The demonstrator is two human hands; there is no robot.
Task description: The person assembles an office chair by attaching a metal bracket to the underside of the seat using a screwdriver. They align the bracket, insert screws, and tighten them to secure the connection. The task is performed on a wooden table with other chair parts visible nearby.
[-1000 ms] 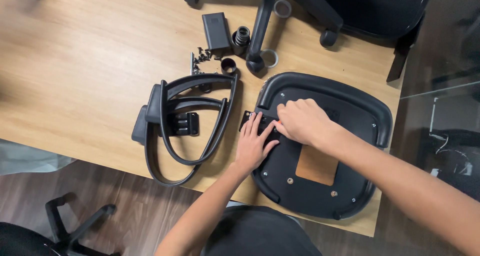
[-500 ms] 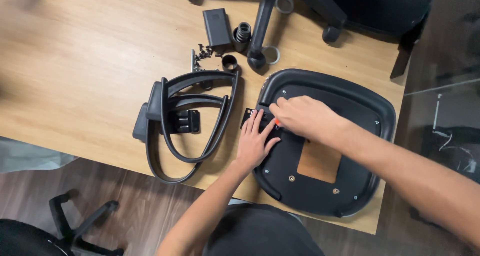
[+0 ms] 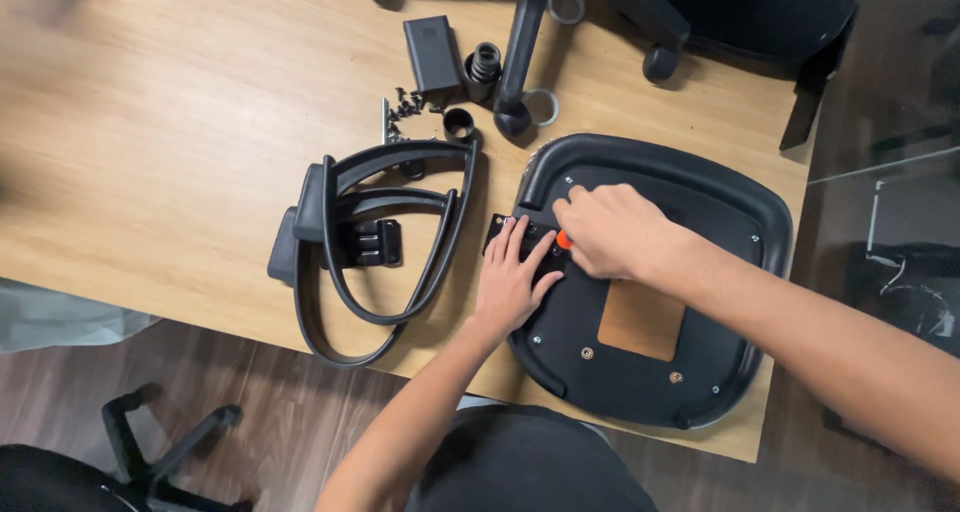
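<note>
Orange tool tip [image 3: 564,239] shows under the right hand [image 3: 612,230], which is curled around something small with an orange end, likely a driver handle; most of it is hidden. Left hand [image 3: 512,277] lies flat, fingers spread, pressing a small black bracket [image 3: 503,228] against the left edge of the seat pan [image 3: 700,372]. Pan lies underside up on the table [image 3: 170,122], near its front right corner: rigid moulded plastic, probably bulky rather than heavy, smooth-faced, best gripped by its raised rim. Armrests [image 3: 370,242] sit just left of it; loose screws [image 3: 405,107] and a black box [image 3: 430,52] lie beyond. Tabletop is pale wood laminate, flat. Chair base [image 3: 530,62] rests at the far edge; dark wood floor below.
</note>
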